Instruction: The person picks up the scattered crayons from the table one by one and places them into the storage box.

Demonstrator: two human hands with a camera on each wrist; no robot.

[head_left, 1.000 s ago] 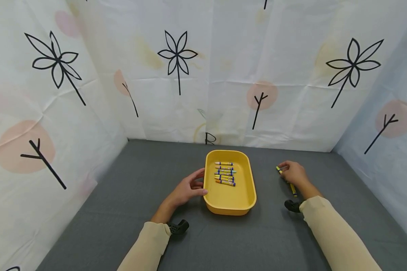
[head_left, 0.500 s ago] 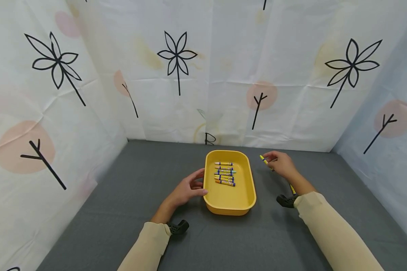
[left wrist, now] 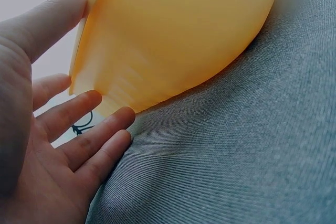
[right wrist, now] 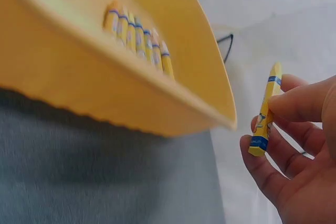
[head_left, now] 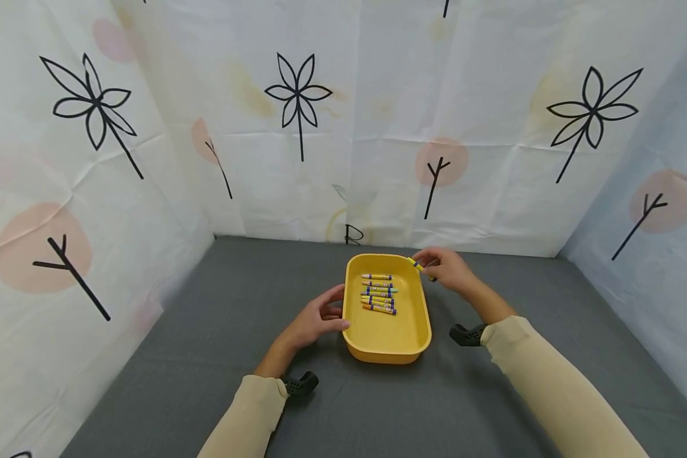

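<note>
A yellow tray (head_left: 418, 331) (left wrist: 178, 35) (right wrist: 79, 93) sits on the grey mat and holds several crayons (head_left: 379, 292) (right wrist: 137, 36) side by side in its far half. My right hand (head_left: 449, 270) (right wrist: 299, 156) pinches a yellow crayon (head_left: 419, 267) (right wrist: 265, 111) with blue bands just over the tray's far right rim. My left hand (head_left: 317, 318) (left wrist: 47, 145) rests against the tray's left wall, thumb on the rim, fingers straight beside it.
White sheets printed with black flowers and pink trees wall in the grey mat (head_left: 235, 299) on three sides. Black wrist camera mounts (head_left: 300, 385) (head_left: 464, 334) sit under both sleeves.
My right hand lifted the yellow crayon off the mat at the right and carried it left to the tray's far right rim. The left hand stayed put.
</note>
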